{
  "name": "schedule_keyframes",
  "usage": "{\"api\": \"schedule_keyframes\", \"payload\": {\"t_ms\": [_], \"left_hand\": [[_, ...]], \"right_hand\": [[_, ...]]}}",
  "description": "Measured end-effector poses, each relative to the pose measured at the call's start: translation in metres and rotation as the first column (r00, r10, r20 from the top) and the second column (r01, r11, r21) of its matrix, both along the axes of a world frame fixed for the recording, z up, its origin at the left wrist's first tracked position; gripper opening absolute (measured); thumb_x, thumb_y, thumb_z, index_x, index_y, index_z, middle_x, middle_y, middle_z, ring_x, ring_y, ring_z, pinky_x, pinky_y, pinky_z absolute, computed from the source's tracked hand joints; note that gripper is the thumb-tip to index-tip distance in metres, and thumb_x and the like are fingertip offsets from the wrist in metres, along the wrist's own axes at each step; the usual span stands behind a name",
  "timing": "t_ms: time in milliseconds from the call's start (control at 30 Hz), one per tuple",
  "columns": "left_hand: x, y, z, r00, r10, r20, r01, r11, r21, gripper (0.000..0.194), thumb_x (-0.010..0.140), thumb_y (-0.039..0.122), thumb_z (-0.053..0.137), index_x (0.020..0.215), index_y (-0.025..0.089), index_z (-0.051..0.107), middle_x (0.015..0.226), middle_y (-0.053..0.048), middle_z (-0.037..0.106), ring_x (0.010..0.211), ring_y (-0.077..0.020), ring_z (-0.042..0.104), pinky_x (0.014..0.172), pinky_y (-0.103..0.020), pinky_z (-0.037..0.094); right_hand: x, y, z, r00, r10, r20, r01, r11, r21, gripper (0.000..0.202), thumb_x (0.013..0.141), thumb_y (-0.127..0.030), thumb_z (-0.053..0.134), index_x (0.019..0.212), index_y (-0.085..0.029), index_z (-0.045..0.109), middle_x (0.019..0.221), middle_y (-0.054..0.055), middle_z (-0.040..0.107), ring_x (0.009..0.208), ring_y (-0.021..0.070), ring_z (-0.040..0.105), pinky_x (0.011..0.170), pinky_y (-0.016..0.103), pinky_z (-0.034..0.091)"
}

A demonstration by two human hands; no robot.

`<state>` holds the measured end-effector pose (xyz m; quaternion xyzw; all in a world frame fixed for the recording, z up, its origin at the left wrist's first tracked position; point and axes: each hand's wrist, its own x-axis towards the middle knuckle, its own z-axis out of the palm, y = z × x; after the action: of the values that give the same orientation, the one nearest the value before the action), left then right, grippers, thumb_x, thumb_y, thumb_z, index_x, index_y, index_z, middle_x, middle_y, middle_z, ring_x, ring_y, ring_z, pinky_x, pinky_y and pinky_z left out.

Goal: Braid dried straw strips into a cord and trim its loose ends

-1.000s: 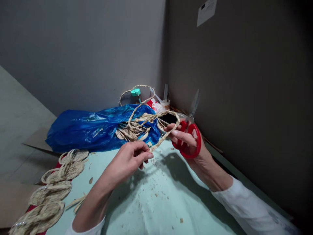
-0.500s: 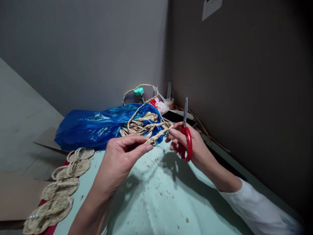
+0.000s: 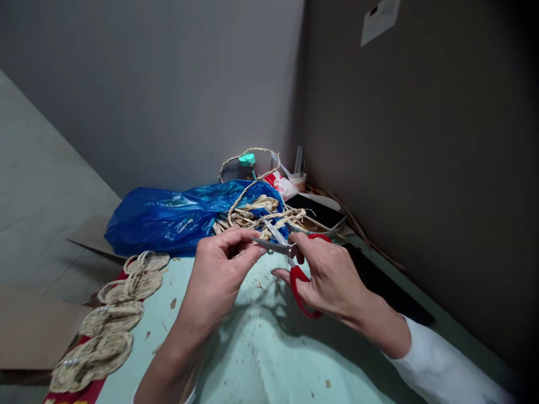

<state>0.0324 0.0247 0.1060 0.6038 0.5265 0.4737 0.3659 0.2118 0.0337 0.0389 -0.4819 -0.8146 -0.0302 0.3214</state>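
My left hand (image 3: 225,266) pinches a twisted straw cord (image 3: 265,234) between thumb and fingertips. In my right hand (image 3: 324,269) are red-handled scissors (image 3: 301,292), with thumb and fingers in the loops. Their blades stand apart and point left, around the cord close to my left fingertips. Behind the hands, a blue plastic bag (image 3: 160,219) lies with its mouth to the right, and pale straw strands (image 3: 242,216) spill from it. A thin length of the cord loops up above the bag.
Several woven straw sandals (image 3: 112,317) line the left edge of the pale green table (image 3: 269,359). A phone (image 3: 315,210), a cup with tools (image 3: 298,180) and a green-capped bottle (image 3: 247,160) sit near the wall corner. Straw scraps dot the tabletop.
The scissors have swung from upright and closed in my right hand to pointing left with blades spread at the cord. My right hand has let go of the cord.
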Motion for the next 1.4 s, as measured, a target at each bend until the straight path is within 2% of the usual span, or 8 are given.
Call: {"api": "schedule_keyframes", "payload": {"t_ms": [367, 500, 567, 667, 800, 933, 1267, 1400], "left_hand": [[0.001, -0.002, 0.002, 0.999, -0.036, -0.041, 0.036, 0.999, 0.001, 0.008, 0.072, 0.023, 0.074, 0.077, 0.017, 0.076, 0.074, 0.001, 0.064, 0.065, -0.0099, 0.049, 0.057, -0.021, 0.036], [0.002, 0.000, -0.003, 0.998, -0.043, 0.037, 0.044, 0.999, -0.027, 0.011, 0.070, 0.025, 0.077, 0.079, 0.019, 0.076, 0.079, 0.000, 0.068, 0.063, -0.0094, 0.051, 0.056, -0.021, 0.038], [0.001, 0.001, -0.005, 0.997, -0.049, 0.052, 0.050, 0.998, -0.029, 0.013, 0.071, 0.026, 0.076, 0.082, 0.020, 0.077, 0.082, 0.000, 0.069, 0.062, -0.0089, 0.051, 0.056, -0.021, 0.038], [-0.002, 0.003, -0.006, 0.997, -0.075, 0.037, 0.076, 0.996, -0.036, 0.019, 0.071, 0.029, 0.076, 0.088, 0.021, 0.078, 0.085, -0.001, 0.071, 0.064, -0.0098, 0.052, 0.058, -0.021, 0.041], [-0.006, 0.005, -0.005, 0.979, -0.192, -0.064, 0.183, 0.975, -0.126, 0.025, 0.072, 0.032, 0.075, 0.094, 0.021, 0.078, 0.088, -0.003, 0.073, 0.072, -0.0136, 0.057, 0.065, -0.023, 0.043], [-0.007, 0.007, -0.005, 0.935, -0.299, -0.190, 0.252, 0.938, -0.236, 0.025, 0.076, 0.036, 0.071, 0.094, 0.019, 0.077, 0.080, -0.003, 0.071, 0.070, -0.0149, 0.057, 0.064, -0.025, 0.043], [0.005, 0.010, -0.020, 0.940, -0.325, -0.105, 0.312, 0.942, -0.125, 0.014, 0.082, 0.027, 0.063, 0.088, 0.017, 0.071, 0.072, 0.000, 0.066, 0.061, -0.0118, 0.058, 0.061, -0.023, 0.044], [0.004, 0.009, -0.022, 0.946, -0.304, -0.117, 0.297, 0.952, -0.076, 0.020, 0.087, 0.030, 0.058, 0.093, 0.018, 0.072, 0.069, 0.000, 0.062, 0.052, -0.0088, 0.042, 0.051, -0.022, 0.034]], "right_hand": [[0.008, 0.000, -0.009, 0.994, -0.062, 0.086, 0.052, 0.993, 0.108, 0.020, 0.075, -0.018, 0.047, 0.091, -0.015, 0.058, 0.062, 0.004, 0.063, 0.054, 0.0186, 0.056, 0.052, 0.030, 0.023], [0.005, 0.005, -0.008, 0.978, -0.021, -0.208, 0.007, 0.998, -0.068, 0.013, 0.082, -0.021, 0.045, 0.090, -0.017, 0.055, 0.065, 0.004, 0.062, 0.052, 0.0167, 0.054, 0.051, 0.028, 0.030], [0.004, 0.009, -0.004, 0.855, -0.052, -0.517, -0.081, 0.970, -0.231, 0.013, 0.088, -0.031, 0.048, 0.086, -0.019, 0.052, 0.065, 0.002, 0.062, 0.050, 0.0145, 0.054, 0.049, 0.026, 0.035], [0.005, 0.014, 0.003, 0.467, -0.156, -0.871, -0.368, 0.861, -0.352, 0.027, 0.088, -0.046, 0.056, 0.091, -0.020, 0.052, 0.073, 0.002, 0.067, 0.056, 0.0159, 0.063, 0.047, 0.024, 0.044], [0.010, 0.020, 0.009, 0.055, -0.224, -0.973, -0.570, 0.793, -0.215, 0.032, 0.082, -0.040, 0.068, 0.102, -0.019, 0.054, 0.100, 0.008, 0.071, 0.088, 0.0191, 0.070, 0.064, 0.024, 0.055], [0.015, 0.023, 0.011, -0.112, -0.265, -0.958, -0.559, 0.814, -0.160, 0.039, 0.072, -0.027, 0.079, 0.101, -0.018, 0.056, 0.093, 0.005, 0.073, 0.087, 0.0154, 0.070, 0.064, 0.018, 0.053], [0.013, 0.012, 0.016, -0.096, -0.207, -0.974, -0.594, 0.797, -0.111, 0.043, 0.069, -0.027, 0.082, 0.104, -0.021, 0.056, 0.087, 0.001, 0.074, 0.084, 0.0152, 0.071, 0.065, 0.019, 0.053], [0.013, 0.014, 0.013, -0.093, -0.186, -0.978, -0.586, 0.805, -0.097, 0.042, 0.070, -0.026, 0.081, 0.105, -0.021, 0.056, 0.092, 0.001, 0.074, 0.089, 0.0161, 0.071, 0.070, 0.022, 0.054]]}}
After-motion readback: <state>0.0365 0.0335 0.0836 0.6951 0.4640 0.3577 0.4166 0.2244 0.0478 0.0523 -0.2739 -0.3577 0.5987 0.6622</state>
